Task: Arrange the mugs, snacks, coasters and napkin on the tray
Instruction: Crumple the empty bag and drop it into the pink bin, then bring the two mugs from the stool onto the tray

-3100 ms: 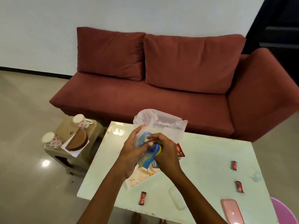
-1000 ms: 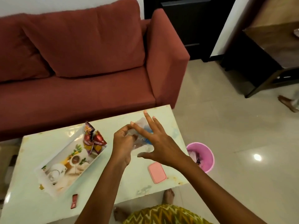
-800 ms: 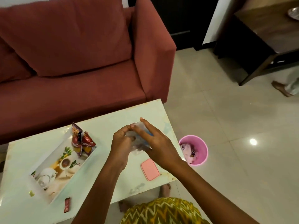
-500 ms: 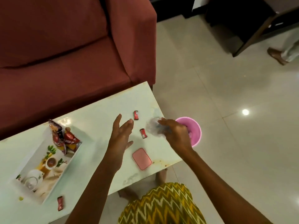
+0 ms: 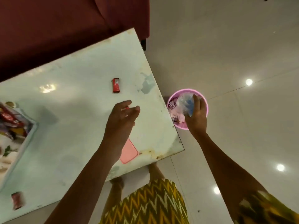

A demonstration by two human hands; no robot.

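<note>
My right hand (image 5: 196,117) is over the pink bin (image 5: 204,101) on the floor, holding a crumpled clear and blue plastic wrapper (image 5: 186,103). My left hand (image 5: 121,117) hovers above the pale green table (image 5: 77,110) with fingers loosely curled; a small red candy (image 5: 127,108) peeks out just under its fingertips. Another red candy (image 5: 116,85) lies further back on the table, and a third (image 5: 17,200) near the front left edge. The printed tray (image 5: 24,143) sits at the left edge, holding snack packets (image 5: 9,120). No mugs, coasters or napkin are in view.
A pink phone (image 5: 129,152) lies near the table's front edge, partly under my left forearm. The dark red sofa (image 5: 64,29) stands right behind the table. The bin holds other scraps. Glossy floor tiles lie to the right.
The view tilted down. My right hand carried the crumpled wrapper off the table edge and over the pink bin. My left hand dropped lower above the small red candy.
</note>
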